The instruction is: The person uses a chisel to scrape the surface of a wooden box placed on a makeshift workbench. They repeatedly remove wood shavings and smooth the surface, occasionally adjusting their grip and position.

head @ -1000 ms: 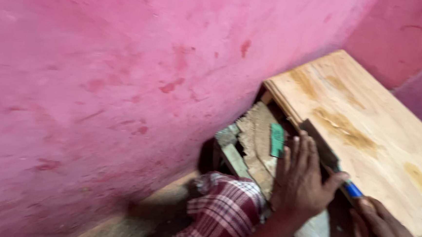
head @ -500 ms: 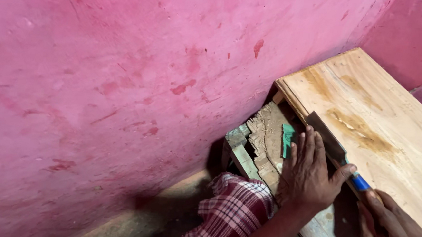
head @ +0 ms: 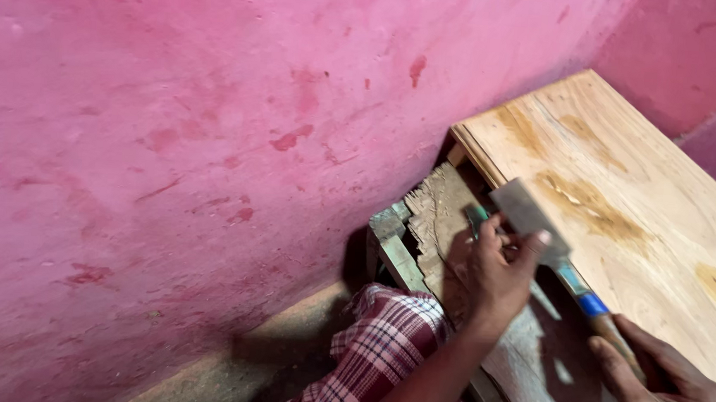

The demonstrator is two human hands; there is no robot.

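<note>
At lower right, the right hand (head: pixel 669 398) grips the handle of a scraper (head: pixel 558 255) whose long axis runs up-left, its blade at the plywood (head: pixel 624 184) edge pinched by the nearer left hand's (head: pixel 494 271) curled fingers.

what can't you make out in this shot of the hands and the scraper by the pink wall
Head view only:
- Scraper: its handle end is hidden inside the right hand.
- Green thing: mostly covered by the left hand, so its kind is unclear.
- Plywood board: cut off by the right edge.
- Under the worn wood block: in deep shadow.
</note>
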